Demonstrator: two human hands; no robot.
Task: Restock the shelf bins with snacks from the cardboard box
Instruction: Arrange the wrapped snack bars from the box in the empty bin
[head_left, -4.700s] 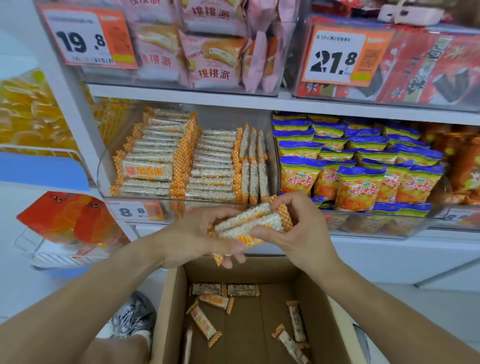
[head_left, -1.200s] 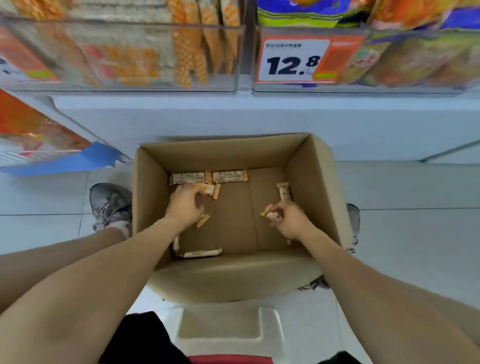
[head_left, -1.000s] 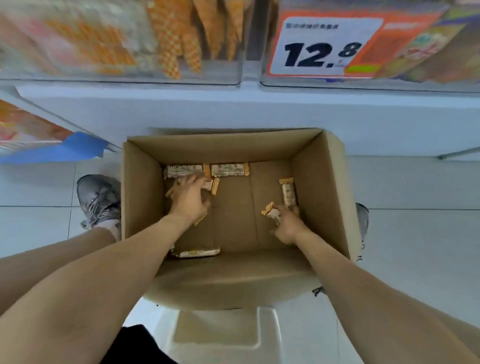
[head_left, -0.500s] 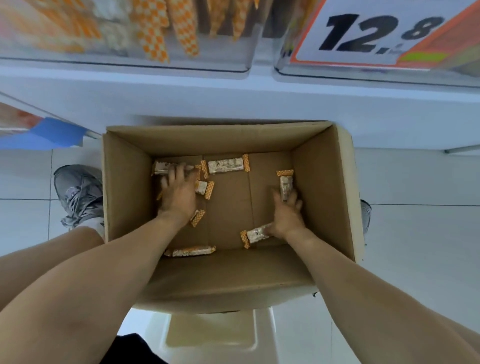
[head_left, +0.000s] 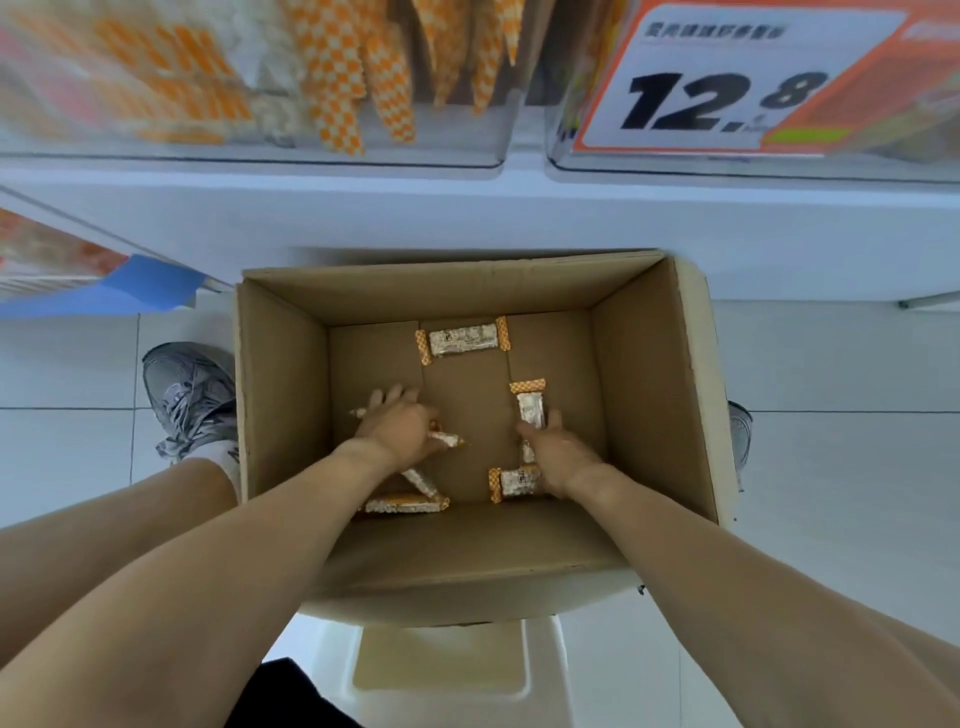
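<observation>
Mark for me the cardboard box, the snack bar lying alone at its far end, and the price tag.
cardboard box (head_left: 649, 395): head view, inner right wall.
far snack bar (head_left: 462, 340): head view, middle of its silver wrapper.
price tag (head_left: 722, 98): head view, the printed digits.

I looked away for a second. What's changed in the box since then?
The left hand has gathered the bars from the far-left corner and now grips them mid-floor. The right hand slid forward along the right-side bars. The far bar, the near-left bar and the box stayed put.
</observation>
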